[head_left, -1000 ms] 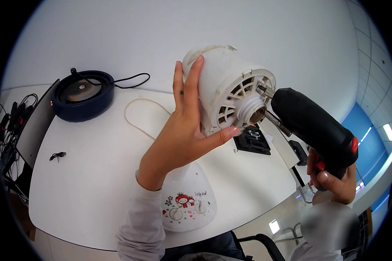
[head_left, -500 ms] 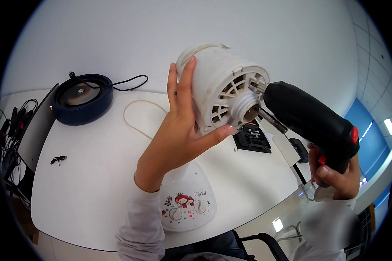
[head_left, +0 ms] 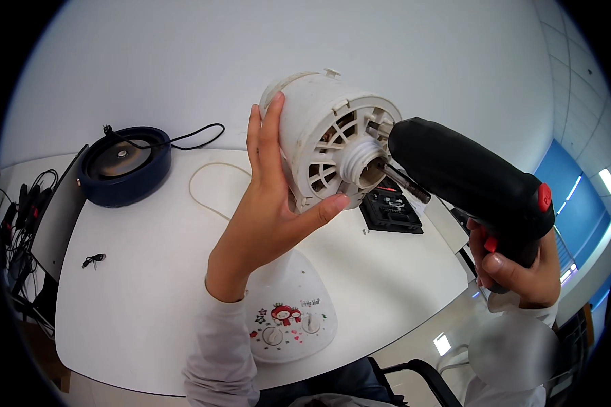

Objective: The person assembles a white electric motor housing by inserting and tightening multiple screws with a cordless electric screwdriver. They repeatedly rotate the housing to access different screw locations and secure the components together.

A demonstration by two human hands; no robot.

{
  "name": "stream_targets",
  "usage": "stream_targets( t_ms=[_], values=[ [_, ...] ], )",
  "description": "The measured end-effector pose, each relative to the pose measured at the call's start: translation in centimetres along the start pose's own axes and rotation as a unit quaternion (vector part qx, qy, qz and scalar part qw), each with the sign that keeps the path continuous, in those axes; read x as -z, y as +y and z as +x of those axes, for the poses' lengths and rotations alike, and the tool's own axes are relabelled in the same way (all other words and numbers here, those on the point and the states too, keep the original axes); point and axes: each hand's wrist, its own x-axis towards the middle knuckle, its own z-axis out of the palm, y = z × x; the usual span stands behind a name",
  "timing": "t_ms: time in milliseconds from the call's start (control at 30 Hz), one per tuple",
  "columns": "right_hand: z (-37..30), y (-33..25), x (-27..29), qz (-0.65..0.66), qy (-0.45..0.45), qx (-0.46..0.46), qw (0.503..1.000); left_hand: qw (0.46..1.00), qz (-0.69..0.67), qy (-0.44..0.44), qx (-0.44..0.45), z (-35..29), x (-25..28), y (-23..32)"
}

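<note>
A white fan head (head_left: 316, 102), a round motor housing with a slotted front and a threaded collar, is held up over the table. My left hand (head_left: 254, 217) grips it from the left, fingers along the side and thumb by the front's lower edge. A metal shaft (head_left: 407, 182) sticks out of the collar. My right hand (head_left: 523, 277) is wrapped round the handle of a black cordless screwdriver (head_left: 472, 173) with red buttons. Its tip points into the slotted front beside the collar; the exact contact is hidden. Below stands the fan's white base (head_left: 293, 342) with two knobs and cartoon prints.
A dark blue round appliance (head_left: 125, 180) with a black cord stands at the back left. A small black cable (head_left: 94, 260) lies near the left edge. A black bit case (head_left: 390, 214) sits behind at right. A white cord (head_left: 204, 200) loops across the white table (head_left: 129, 305).
The fan head, both my hands and the screwdriver have shifted slightly left in view. The screwdriver's tip stays at the slotted front, and both grips are kept.
</note>
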Motion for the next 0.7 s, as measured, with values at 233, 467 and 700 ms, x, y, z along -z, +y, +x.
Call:
stream_targets(
  t_ms=[233, 467, 700],
  values=[
    [0.14, 0.43, 0.23, 0.008, -0.008, 0.005, 1.0, 0.999, 0.018, 0.007, -0.026, 0.07, -0.11, 0.11],
    [0.25, 0.78, 0.57, 0.003, -0.017, 0.0, 1.0, 0.989, 0.12, 0.01, -0.083, 0.24, 0.31, -0.39],
    [0.48, 0.93, 0.53, 0.021, -0.025, -0.008, 0.999, 0.996, 0.064, 0.017, -0.064, 0.26, 0.06, 0.0]
  ],
)
